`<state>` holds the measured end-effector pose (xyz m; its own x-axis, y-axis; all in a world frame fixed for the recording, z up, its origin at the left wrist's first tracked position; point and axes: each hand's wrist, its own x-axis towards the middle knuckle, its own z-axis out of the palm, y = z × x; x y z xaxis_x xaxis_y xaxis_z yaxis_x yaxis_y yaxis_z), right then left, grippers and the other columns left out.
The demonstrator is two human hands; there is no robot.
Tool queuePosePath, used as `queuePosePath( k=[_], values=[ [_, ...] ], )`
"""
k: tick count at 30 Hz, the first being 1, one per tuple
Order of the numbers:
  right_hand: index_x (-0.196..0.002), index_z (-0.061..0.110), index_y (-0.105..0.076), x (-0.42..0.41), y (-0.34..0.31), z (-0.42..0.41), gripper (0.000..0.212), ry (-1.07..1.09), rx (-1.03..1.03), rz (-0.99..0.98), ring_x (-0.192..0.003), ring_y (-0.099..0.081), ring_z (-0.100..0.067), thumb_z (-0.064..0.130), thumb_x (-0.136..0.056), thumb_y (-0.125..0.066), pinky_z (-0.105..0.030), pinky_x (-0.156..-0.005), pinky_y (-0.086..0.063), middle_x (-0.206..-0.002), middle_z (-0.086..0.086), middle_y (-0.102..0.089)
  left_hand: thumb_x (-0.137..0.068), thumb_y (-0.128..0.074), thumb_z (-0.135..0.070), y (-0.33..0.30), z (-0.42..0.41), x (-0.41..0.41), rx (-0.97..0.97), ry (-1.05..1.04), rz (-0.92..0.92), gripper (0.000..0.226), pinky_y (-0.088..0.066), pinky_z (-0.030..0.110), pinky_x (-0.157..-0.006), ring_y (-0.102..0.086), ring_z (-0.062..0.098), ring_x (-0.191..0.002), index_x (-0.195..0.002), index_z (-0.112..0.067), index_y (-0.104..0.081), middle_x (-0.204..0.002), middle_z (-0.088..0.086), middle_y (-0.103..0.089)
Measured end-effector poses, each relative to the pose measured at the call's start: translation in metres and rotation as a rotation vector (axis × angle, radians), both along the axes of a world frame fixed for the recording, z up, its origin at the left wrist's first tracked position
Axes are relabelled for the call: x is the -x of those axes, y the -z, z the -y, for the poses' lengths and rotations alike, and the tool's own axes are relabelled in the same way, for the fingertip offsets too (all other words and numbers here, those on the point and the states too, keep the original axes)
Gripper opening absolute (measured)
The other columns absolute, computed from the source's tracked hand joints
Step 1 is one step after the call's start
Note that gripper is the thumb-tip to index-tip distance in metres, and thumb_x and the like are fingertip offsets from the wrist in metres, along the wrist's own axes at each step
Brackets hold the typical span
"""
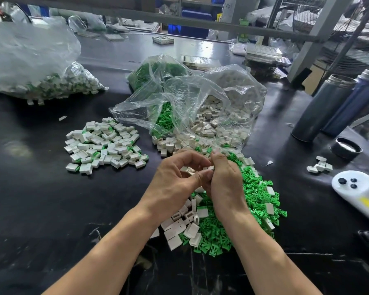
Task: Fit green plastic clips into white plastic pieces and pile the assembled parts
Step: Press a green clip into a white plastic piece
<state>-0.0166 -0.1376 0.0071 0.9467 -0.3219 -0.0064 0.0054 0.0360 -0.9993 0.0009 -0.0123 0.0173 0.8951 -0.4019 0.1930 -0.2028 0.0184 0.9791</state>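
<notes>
Judging by the pile of assembled parts [103, 143] at left, a good batch was done, while heaps of loose green clips [254, 201] and white pieces [179, 226] remained. Both hands met above the heap, the left hand [177, 182] and right hand [224, 179] pinching one white piece [188, 170] between curled fingers.

Two bare forearms enter from the bottom edge, one from about seven o'clock, the other from about five o'clock. No sleeve, glove, watch, ring or band shows on either. The left hand [175, 184] and the right hand [226, 186] are ungloved, with short, unpainted nails visible on the thumbs. Both wrists are uncovered.
</notes>
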Motion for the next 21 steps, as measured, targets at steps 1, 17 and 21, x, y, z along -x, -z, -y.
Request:
queuePosePath(
  k=[1, 17, 21],
  values=[
    [-0.085, 0.036, -0.081, -0.0004, -0.0002, -0.0007, 0.044, 0.008, -0.014, -0.005, -0.087, -0.077, -0.020, 0.050, -0.097, -0.041, -0.053, -0.087, -0.060, -0.087, 0.002, -0.080, -0.089, -0.078, -0.012, -0.0001, 0.0006, 0.0002, -0.003, -0.001, 0.004, 0.011, -0.057, 0.060, -0.087, -0.070, 0.038, -0.097, -0.099, -0.009, -0.074, -0.111, 0.013, -0.066],
    [-0.089, 0.029, -0.081, -0.0034, 0.0036, 0.0002, 0.043, 0.041, 0.007, 0.034, -0.092, -0.077, -0.022, 0.043, -0.099, -0.041, -0.055, -0.086, -0.062, -0.091, -0.004, -0.080, -0.088, -0.078, -0.013, -0.0032, 0.0044, 0.0050, 0.024, -0.052, -0.003, 0.006, -0.059, 0.055, -0.084, -0.072, 0.034, -0.090, -0.093, -0.015, -0.077, -0.112, -0.003, -0.069],
    [-0.094, 0.016, -0.080, -0.0029, 0.0029, -0.0020, 0.047, 0.050, -0.042, 0.023, -0.098, -0.076, -0.029, 0.046, -0.097, -0.044, -0.058, -0.091, -0.059, -0.099, -0.013, -0.078, -0.088, -0.078, -0.012, -0.0008, 0.0040, 0.0037, 0.034, -0.052, -0.004, 0.007, -0.061, 0.050, -0.084, -0.073, 0.030, -0.092, -0.094, -0.013, -0.078, -0.113, -0.002, -0.070]
  ],
)
